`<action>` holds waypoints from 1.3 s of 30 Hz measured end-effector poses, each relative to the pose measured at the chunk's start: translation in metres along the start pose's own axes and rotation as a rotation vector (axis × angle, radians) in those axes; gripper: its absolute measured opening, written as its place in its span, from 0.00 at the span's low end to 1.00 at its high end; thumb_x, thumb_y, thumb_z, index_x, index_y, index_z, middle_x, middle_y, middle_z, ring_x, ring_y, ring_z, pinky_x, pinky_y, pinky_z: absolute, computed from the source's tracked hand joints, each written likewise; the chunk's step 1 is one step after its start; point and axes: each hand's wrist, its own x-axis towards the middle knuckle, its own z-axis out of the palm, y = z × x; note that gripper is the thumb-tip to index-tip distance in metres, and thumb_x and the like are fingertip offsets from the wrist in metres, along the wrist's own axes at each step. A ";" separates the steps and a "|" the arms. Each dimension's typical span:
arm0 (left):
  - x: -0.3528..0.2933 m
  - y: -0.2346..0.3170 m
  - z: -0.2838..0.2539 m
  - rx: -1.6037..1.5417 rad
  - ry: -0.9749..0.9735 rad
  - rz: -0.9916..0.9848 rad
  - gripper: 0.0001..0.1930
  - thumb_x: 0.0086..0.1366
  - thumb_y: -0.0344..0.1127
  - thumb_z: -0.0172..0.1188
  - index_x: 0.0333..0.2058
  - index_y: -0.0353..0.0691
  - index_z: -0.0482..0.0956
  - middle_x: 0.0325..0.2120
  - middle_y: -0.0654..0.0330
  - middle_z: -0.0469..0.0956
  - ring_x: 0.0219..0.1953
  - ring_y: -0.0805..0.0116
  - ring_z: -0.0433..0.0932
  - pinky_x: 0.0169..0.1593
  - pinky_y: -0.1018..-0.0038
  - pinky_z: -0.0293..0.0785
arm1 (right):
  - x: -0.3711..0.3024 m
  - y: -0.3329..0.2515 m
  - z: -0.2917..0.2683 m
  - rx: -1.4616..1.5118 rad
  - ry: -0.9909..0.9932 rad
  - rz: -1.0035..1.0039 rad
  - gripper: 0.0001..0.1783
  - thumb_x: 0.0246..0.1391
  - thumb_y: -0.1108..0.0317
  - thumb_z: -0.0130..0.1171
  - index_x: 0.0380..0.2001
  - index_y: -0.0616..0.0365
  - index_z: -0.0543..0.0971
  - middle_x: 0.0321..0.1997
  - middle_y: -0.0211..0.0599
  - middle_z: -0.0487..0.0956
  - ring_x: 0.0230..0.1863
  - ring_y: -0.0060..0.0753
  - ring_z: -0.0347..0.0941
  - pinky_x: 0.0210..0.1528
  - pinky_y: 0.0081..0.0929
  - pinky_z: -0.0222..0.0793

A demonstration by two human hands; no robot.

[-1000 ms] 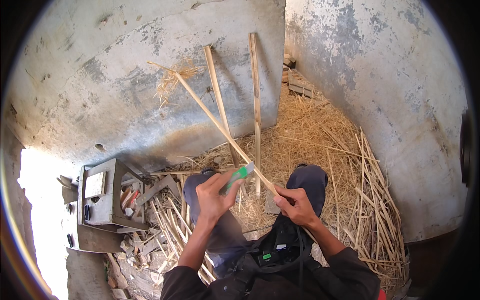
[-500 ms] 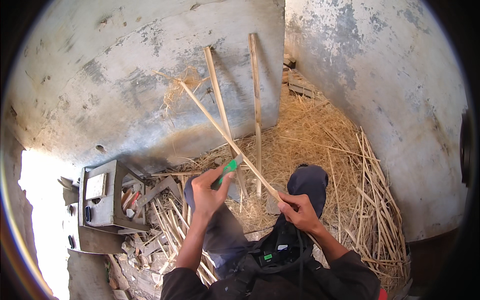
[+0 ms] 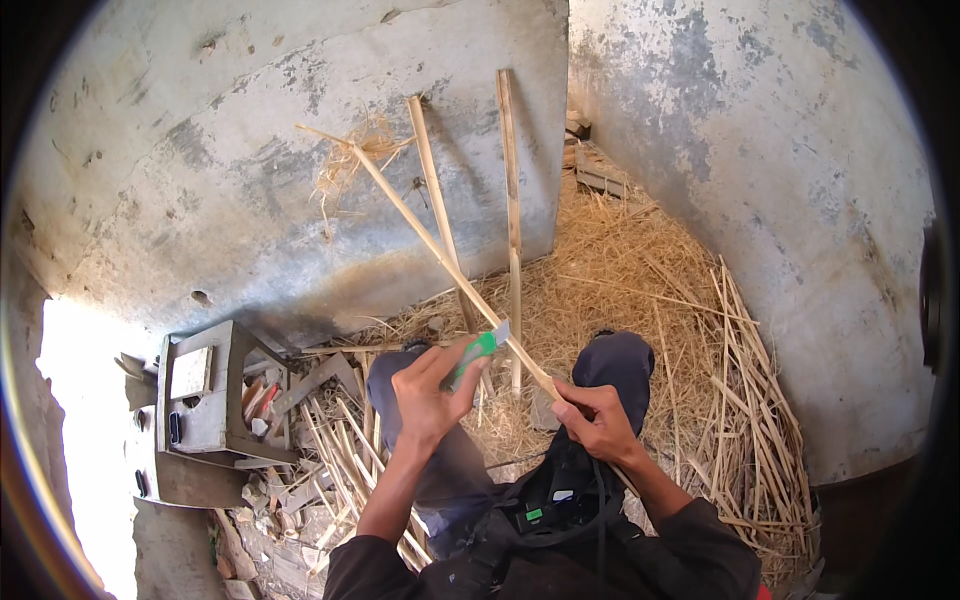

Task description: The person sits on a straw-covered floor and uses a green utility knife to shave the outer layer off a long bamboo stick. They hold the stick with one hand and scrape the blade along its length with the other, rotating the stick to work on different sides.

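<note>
My left hand (image 3: 432, 398) is closed round the green handle of a utility knife (image 3: 476, 352). The knife's short blade lies against a long pale strip of split wood or bamboo (image 3: 432, 246). Near the strip's lower end, my right hand (image 3: 598, 418) grips it between thumb and fingers. From there the strip slants up and away to the left, with curly shavings (image 3: 366, 160) clinging near its far end.
Two upright strips (image 3: 511, 200) lean on the worn plaster wall (image 3: 300, 110) ahead. Shavings (image 3: 610, 260) cover the floor, and a pile of thin sticks (image 3: 755, 430) lies at right. A battered wooden cabinet (image 3: 225, 400) stands at left among scraps.
The knife and my left hand have slid down along the strip, closer to my right hand. The strip's far end has shifted slightly up and left.
</note>
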 end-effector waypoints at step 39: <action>0.080 -0.081 -0.058 0.198 0.242 -0.128 0.17 0.70 0.40 0.75 0.47 0.29 0.91 0.21 0.51 0.82 0.23 0.74 0.73 0.30 0.70 0.70 | -0.037 0.000 -0.007 -0.075 -0.108 0.079 0.23 0.71 0.68 0.65 0.64 0.67 0.82 0.22 0.28 0.75 0.23 0.13 0.67 0.25 0.21 0.65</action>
